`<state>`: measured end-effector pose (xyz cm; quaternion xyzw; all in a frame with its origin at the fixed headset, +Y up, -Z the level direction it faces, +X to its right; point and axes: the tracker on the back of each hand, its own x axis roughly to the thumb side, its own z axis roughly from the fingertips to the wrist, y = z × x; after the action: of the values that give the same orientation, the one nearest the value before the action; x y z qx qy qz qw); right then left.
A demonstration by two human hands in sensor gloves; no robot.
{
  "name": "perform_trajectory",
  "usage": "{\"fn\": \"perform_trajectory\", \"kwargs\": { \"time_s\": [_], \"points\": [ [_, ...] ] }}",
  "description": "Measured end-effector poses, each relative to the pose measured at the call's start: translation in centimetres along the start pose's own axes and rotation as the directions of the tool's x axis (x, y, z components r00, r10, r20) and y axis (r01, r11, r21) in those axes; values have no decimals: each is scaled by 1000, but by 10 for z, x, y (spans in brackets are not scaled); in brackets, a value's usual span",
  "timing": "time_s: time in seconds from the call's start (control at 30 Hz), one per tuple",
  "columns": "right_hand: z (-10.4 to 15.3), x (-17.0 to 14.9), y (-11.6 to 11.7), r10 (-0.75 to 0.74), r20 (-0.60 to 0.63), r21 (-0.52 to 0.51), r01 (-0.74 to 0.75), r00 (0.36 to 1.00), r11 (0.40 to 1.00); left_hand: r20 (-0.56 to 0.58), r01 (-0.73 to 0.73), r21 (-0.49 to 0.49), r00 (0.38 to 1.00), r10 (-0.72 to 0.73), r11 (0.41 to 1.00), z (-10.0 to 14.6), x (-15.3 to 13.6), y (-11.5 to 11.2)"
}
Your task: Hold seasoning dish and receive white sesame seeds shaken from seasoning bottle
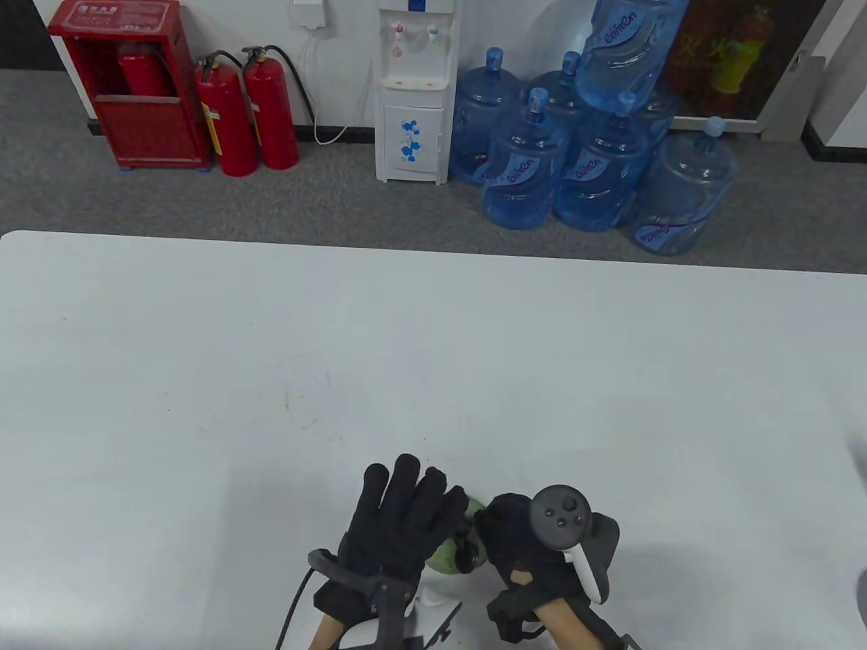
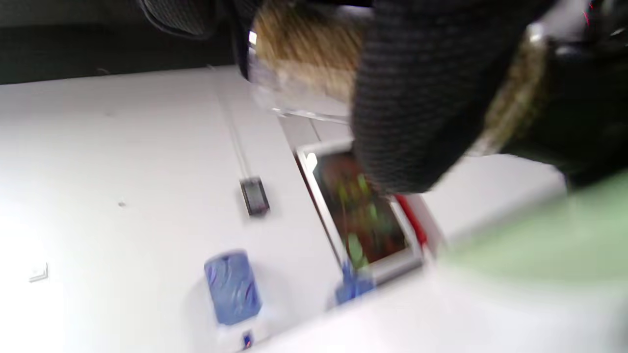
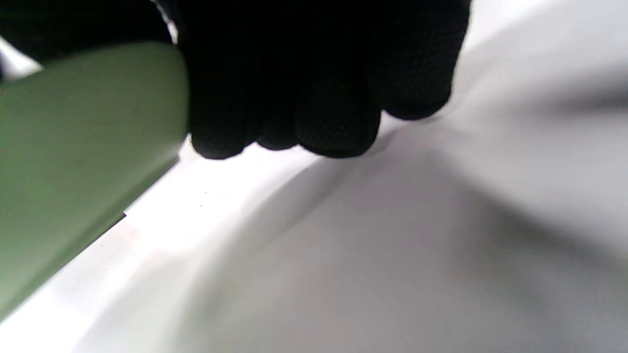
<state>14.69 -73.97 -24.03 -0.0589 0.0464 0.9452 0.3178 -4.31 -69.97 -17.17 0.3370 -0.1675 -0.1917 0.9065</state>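
The pale green seasoning dish (image 1: 441, 560) is near the table's front edge, between my two hands and mostly hidden by them. My right hand (image 1: 508, 542) grips its right side; the right wrist view shows my curled fingers (image 3: 319, 98) beside the dish (image 3: 73, 162), just above the table. My left hand (image 1: 406, 508) is over the dish's left side, fingers stretched forward. In the blurred left wrist view a clear seasoning bottle (image 2: 304, 59) with tan seeds sits between my gloved fingers (image 2: 417, 108), above the dish (image 2: 554, 235). The bottle is hidden in the table view.
The white table (image 1: 433, 352) stretches far ahead and to both sides of my hands. Beyond its far edge, on the floor, stand blue water jugs (image 1: 596, 169), a water dispenser (image 1: 413, 95) and red fire extinguishers (image 1: 250, 108).
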Motion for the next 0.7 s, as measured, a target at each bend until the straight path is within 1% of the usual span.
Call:
{"fn": "perform_trajectory", "kwargs": {
  "time_s": [0.03,0.07,0.1,0.13,0.17,0.2,0.23,0.27,0.3,0.33,0.37,0.4,0.43,0.47,0.5,0.53,0.57,0.6,0.63,0.67,0.7],
  "points": [
    [1,0,-1,-11,0,3,11,1000,1000,2,42,104,999,-42,994,-2,-4,11],
    [2,1,-3,-19,6,-2,19,1000,1000,-85,1,187,996,15,982,-1,-12,23],
    [2,1,-4,-20,10,-7,20,1000,1000,-116,-69,200,989,94,977,-1,-14,26],
    [2,1,-4,-14,12,-10,14,1000,1000,-116,-137,139,981,153,981,-3,-11,20],
    [1,0,-2,-4,9,-10,4,1000,1000,-109,-163,19,980,164,986,-6,-6,11],
    [0,-1,-1,4,2,-4,-4,1000,1000,-74,-88,-71,994,82,994,-3,-2,3],
    [0,-2,0,2,-1,0,-2,1000,1000,-41,-37,11,998,38,999,-1,-3,5],
    [0,-2,-1,-8,0,3,8,1000,1000,-51,-1,122,999,7,993,-2,-8,17],
    [1,-1,-2,-16,4,-3,16,1000,1000,-111,-27,195,993,50,980,-1,-14,25],
    [0,0,-2,-15,5,-6,15,1000,1000,-109,-101,164,987,120,981,-3,-13,20],
    [0,0,-1,-8,6,-7,8,1000,1000,-101,-120,58,987,125,991,-6,-9,10],
    [0,0,0,-1,2,-3,1,1000,1000,-61,-79,-97,995,74,992,-4,-3,-4],
    [0,0,1,-1,-1,1,1,1000,1000,2,-36,-48,999,36,998,0,-1,-4],
    [1,0,1,-8,0,4,8,1000,1000,9,-3,52,1000,3,999,-2,-4,6],
    [2,0,-1,-14,5,2,14,1000,1000,-56,1,145,998,7,989,-1,-10,18],
    [2,1,-2,-18,10,-4,18,1000,1000,-90,-41,171,994,58,984,-1,-12,20],
    [2,1,-2,-15,12,-6,15,1000,1000,-87,-114,69,989,119,991,-6,-9,11],
    [1,0,-1,-6,10,-7,7,1000,1000,-78,-110,-57,991,106,992,-7,-4,0],
    [0,-1,-1,-5,2,-5,5,1000,1000,-42,-59,-92,998,55,994,-3,-1,-4],
    [0,-2,-1,-11,-4,-2,11,1000,1000,-11,-28,19,1000,28,999,-3,-2,4],
    [0,-2,-1,-17,-3,0,17,1000,1000,-42,-20,92,999,24,996,-2,-5,16]
  ]
}}
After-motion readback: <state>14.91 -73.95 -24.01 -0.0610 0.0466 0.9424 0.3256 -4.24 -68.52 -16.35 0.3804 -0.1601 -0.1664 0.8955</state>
